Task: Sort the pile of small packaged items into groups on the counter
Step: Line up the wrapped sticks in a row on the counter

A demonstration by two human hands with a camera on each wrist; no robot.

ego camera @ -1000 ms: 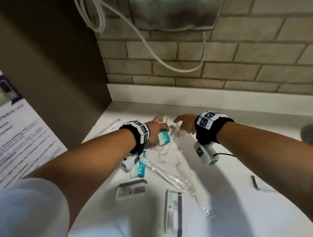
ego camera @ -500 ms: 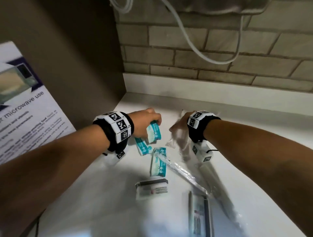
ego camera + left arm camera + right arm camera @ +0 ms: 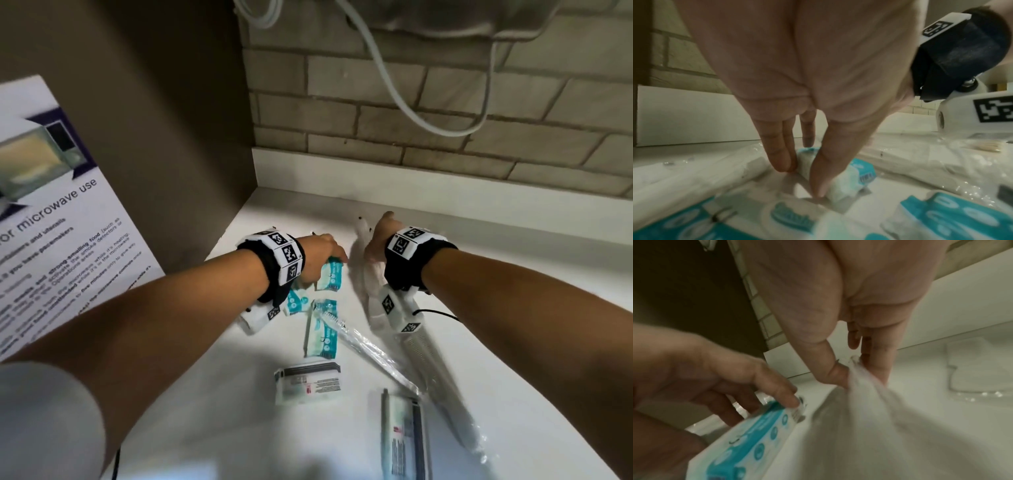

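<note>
My left hand [image 3: 320, 255] pinches a small teal-and-white wipe packet [image 3: 330, 275] between thumb and fingers [image 3: 781, 162], just above the white counter [image 3: 219, 411]. Two more teal packets [image 3: 296, 301] [image 3: 323, 334] lie under and right of that wrist. My right hand [image 3: 380, 236] pinches the top end of a long clear plastic-wrapped item [image 3: 865, 386] between thumb and fingers, and the wrapper trails down under that wrist [image 3: 373, 277]. A wrapped toothbrush [image 3: 363, 346] lies diagonally across the counter. Two grey-striped white sachets [image 3: 308, 383] [image 3: 404, 435] lie nearer me.
A brick wall [image 3: 411, 102] with a white upstand runs along the counter's back. A brown side panel [image 3: 171, 120] closes off the left, with a microwave-use poster [image 3: 51, 240] on it. A white cable [image 3: 394, 89] hangs above. A flat clear packet [image 3: 978, 369] lies to the right.
My left hand drew the teal packet back toward the other teal packets. My right hand lifted the end of the clear wrapped item. The head view shifted left and down.
</note>
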